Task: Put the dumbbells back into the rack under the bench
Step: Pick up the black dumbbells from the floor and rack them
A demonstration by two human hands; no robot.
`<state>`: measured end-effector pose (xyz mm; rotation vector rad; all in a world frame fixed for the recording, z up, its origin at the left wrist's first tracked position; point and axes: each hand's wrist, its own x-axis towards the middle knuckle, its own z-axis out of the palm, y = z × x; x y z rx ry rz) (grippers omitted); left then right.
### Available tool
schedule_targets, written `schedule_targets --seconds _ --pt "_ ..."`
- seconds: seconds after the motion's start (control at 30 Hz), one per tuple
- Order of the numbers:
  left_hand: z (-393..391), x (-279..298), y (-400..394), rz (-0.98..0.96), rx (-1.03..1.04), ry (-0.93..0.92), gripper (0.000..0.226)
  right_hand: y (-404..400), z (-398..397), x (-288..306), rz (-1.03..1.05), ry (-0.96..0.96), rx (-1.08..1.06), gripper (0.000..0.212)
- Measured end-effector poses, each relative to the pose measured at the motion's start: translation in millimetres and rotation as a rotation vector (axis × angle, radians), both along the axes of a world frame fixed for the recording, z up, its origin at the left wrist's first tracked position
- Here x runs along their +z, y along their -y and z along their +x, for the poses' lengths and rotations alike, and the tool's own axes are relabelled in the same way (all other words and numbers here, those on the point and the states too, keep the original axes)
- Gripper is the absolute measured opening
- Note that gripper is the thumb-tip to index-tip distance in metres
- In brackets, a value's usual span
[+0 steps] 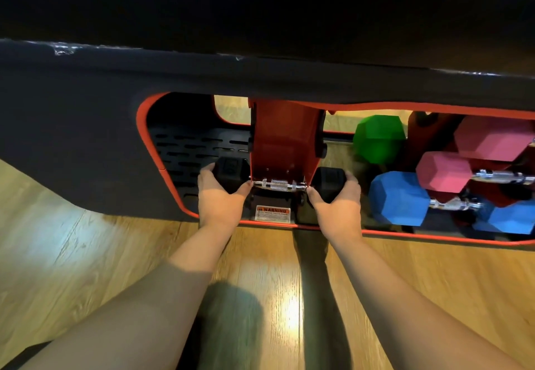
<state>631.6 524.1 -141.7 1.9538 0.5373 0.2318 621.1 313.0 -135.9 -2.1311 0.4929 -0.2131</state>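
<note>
Writing first: white sticker (272, 214) low on the red rack (282, 141), headed "WARNING" in bold on an orange strip, smaller lines beneath too blurred to read; faint embossed marks on the black heads, not legible. Black dumbbell (279, 185) lying crosswise at the foot of the red centre post, knurled chrome handle against the post's lower edge, one hex head out to each side. Left hand (221, 196) curled over the left head, thumb tip toward the handle; right hand (337, 197) curled over the right head likewise, both holding the weight between them. Further right in the same opening, already stowed: green dumbbell (379, 139) at the back, blue dumbbell (399, 198) in front and low, pink dumbbell (444, 172) just above it, chrome bars running off to the right toward matching blue and pink heads at the frame's edge. To the left of the post, black slotted tray (188, 149) inside the cut-out. Above everything, dark padded bench (260, 22) with yellow stitching along the top edge, its side panel black with a red rim round the opening. Below, pale wooden floor (72, 248), planks glossy, one bright glare spot between the forearms and dark shadows beneath them. Room beyond not visible.
</note>
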Motion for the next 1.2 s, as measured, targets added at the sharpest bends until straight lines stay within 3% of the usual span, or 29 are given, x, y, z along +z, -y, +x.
schedule_targets --seconds 0.3,0.57,0.87,1.03,1.2 --pt "-2.6 7.0 0.2 -0.017 -0.039 -0.057 0.084 -2.8 -1.8 5.7 0.004 -0.052 -0.011 0.088" --pt "-13.2 23.8 -4.4 0.145 -0.150 -0.143 0.093 -12.4 -10.6 9.8 -0.128 -0.106 -0.020 0.085" --pt "-34.0 53.8 -22.6 0.375 -0.513 -0.336 0.109 -45.9 -39.7 15.8 -0.361 -0.182 -0.021 0.083" --pt "-37.4 85.7 -50.4 0.539 -0.772 -0.384 0.105 -70.0 -58.3 17.5 -0.417 -0.034 0.012 0.077" --pt "-67.1 98.2 -88.3 0.613 -0.937 -0.351 0.101 -100.7 -84.6 18.8 -0.437 0.184 0.138 0.057"
